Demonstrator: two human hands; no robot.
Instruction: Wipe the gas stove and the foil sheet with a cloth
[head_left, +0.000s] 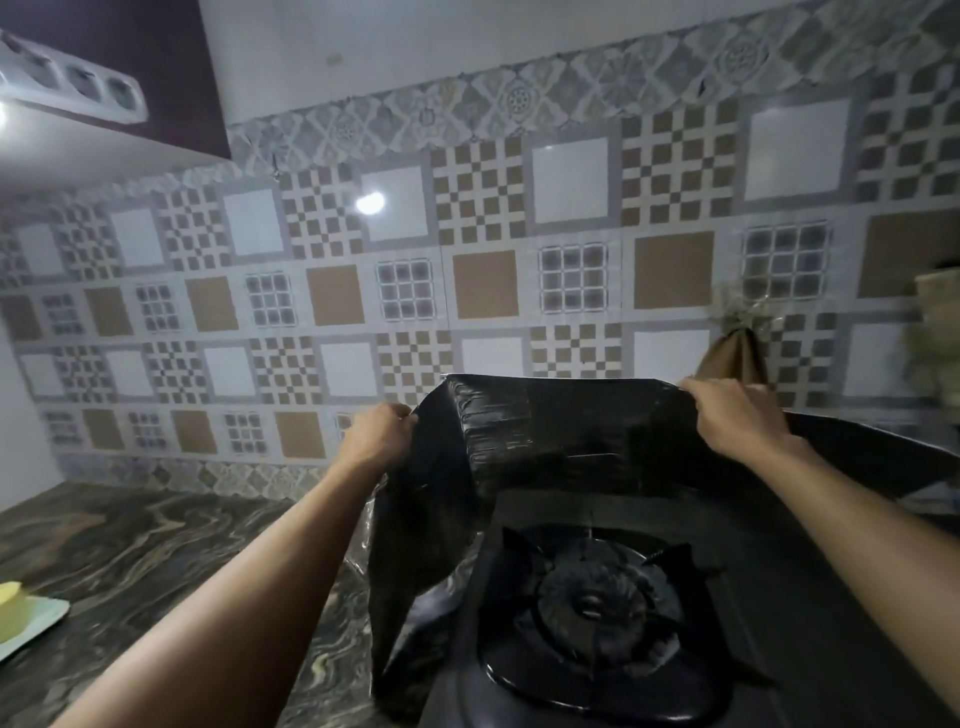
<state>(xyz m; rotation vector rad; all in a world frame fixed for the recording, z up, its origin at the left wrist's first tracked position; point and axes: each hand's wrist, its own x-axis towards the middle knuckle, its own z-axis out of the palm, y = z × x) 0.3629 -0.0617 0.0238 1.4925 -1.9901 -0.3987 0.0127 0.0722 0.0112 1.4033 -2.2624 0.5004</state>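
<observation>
A dark, creased foil sheet stands upright round the back and left side of the black gas stove. My left hand pinches the sheet's upper left edge. At the upper right edge, my right hand grips the top of the sheet. The stove's burner and its pan support lie below, between my forearms. No cloth is in view.
A marbled dark countertop stretches to the left. A pale plate with a yellow object sits at the left edge. Patterned wall tiles rise behind the stove. A brown item with dried stems stands behind the foil at right.
</observation>
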